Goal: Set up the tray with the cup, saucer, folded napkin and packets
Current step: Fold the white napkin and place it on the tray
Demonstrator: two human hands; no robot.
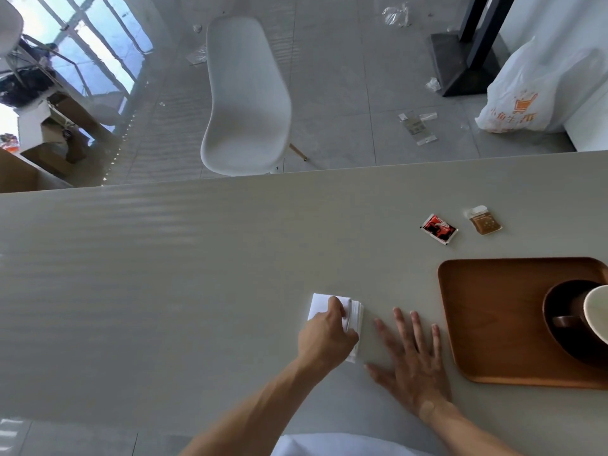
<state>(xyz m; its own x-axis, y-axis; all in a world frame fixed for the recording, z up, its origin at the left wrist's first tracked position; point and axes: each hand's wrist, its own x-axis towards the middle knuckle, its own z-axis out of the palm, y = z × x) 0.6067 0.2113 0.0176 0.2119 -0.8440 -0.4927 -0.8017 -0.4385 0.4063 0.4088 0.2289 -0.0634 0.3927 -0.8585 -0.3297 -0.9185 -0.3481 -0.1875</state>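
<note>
Two bare hands work at the near edge of a long pale grey table (197,258), by far the biggest thing in view. Beyond its far edge a white moulded plastic chair (245,97) stands on the tiled floor, and a white plastic carrier bag with orange print (526,97) slumps at the upper right.

On the table's right side lies a rectangular brown wooden tray with rounded corners (487,307). A dark brown round saucer (559,337) sits on its right part, cut off by the frame edge, and a cup with a pale cream inside (597,311) stands on the saucer, also partly out of frame.

Left of the tray, apart from it, a white folded paper napkin (320,306) lies on the bare tabletop. The left hand (325,337) rests on it, fingers curled down and thumb pinching the napkin's folded right edge. The right hand (411,360) lies flat on the table just beside the napkin, fingers spread wide, gripping nothing.

Further back, near the tray's far left corner but off it, lie a small red and black sauce packet (438,228) and, just to its right, a small clear packet of brown liquid (485,222).
</note>
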